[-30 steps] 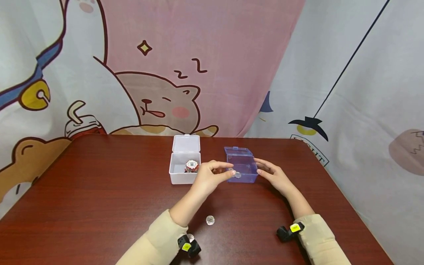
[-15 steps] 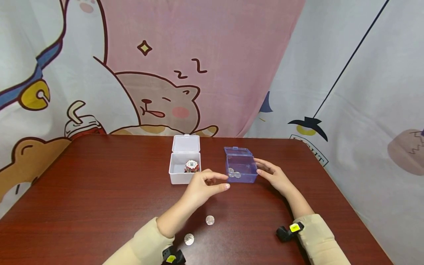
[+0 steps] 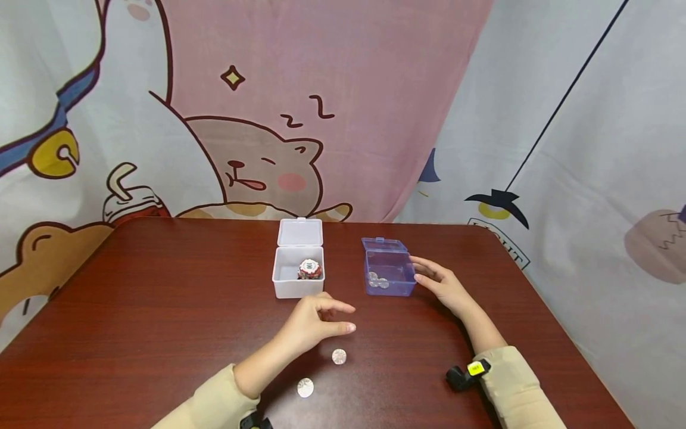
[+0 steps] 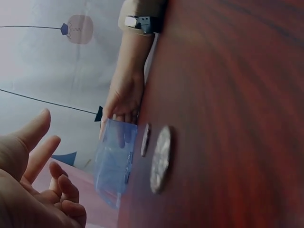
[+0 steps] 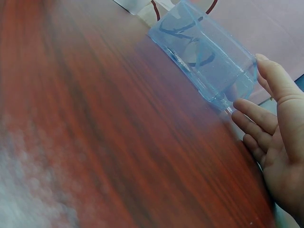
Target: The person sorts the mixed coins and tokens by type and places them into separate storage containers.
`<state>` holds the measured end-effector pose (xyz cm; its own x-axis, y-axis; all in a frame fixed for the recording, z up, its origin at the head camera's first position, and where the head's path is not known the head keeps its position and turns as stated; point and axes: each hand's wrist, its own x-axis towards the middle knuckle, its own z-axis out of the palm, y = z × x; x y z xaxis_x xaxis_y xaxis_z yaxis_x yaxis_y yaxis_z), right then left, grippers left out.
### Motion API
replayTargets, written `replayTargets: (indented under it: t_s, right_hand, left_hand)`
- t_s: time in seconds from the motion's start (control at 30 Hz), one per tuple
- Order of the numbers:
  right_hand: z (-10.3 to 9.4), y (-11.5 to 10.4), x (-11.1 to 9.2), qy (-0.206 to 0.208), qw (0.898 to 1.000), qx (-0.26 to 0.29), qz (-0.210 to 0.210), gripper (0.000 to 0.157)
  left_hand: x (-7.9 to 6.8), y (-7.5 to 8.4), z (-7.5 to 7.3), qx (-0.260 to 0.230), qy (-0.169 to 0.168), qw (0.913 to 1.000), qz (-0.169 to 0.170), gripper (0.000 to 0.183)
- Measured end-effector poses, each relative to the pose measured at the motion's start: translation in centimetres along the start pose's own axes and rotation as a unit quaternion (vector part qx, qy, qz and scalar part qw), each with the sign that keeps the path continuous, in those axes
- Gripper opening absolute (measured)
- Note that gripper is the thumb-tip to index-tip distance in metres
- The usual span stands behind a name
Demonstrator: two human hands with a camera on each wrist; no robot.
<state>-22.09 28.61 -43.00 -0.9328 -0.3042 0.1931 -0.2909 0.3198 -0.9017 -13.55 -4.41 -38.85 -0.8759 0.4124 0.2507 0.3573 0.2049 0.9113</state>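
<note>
My left hand hovers over the table with thumb and index finger spread, holding nothing. Just in front of it lie two clear, shiny round discs, a farther one and a nearer one; the left wrist view shows the nearer disc with a patterned face. My right hand rests its thumb and fairly straight fingers against the right side of a translucent blue plastic box, lid open. Several similar discs lie in that box's left front corner.
Left of the blue box stands a white box, lid tipped back, with a stack of red and white poker chips inside. Both boxes are on the dark red wooden table. A printed curtain hangs behind the table.
My left hand has let go of a disc inside the blue box, then drawn back toward me and left, above the loose discs. My right hand stays at the box's side.
</note>
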Motion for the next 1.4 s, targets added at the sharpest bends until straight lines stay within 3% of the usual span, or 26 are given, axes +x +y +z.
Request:
replayTargets:
  t_s: [0.17, 0.5, 0.87, 1.17, 1.4]
  right_hand:
    - [-0.1, 0.7, 0.2, -0.002, 1.0, -0.004, -0.016, 0.046]
    - [0.0, 0.6, 0.1, 0.001, 1.0, 0.004, -0.008, 0.044]
    - [0.0, 0.5, 0.1, 0.002, 1.0, 0.011, -0.006, 0.044]
    - [0.0, 0.4, 0.1, 0.002, 1.0, 0.006, -0.007, 0.044]
    - [-0.1, 0.6, 0.1, 0.003, 1.0, 0.006, -0.004, 0.043]
  left_hand:
    - [-0.6, -0.6, -0.4, 0.006, -0.026, 0.9996, 0.0, 0.028]
    - [-1.4, -1.8, -0.3, 0.03, -0.068, 0.9971, -0.016, 0.027]
    - [-1.7, -2.8, 0.0, 0.074, -0.087, 0.9931, -0.023, 0.026]
    - [-2.0, -3.0, 0.3, 0.179, -0.094, 0.9793, 0.001, 0.026]
    - [-2.1, -2.9, 0.4, 0.195, -0.095, 0.9762, 0.006, 0.028]
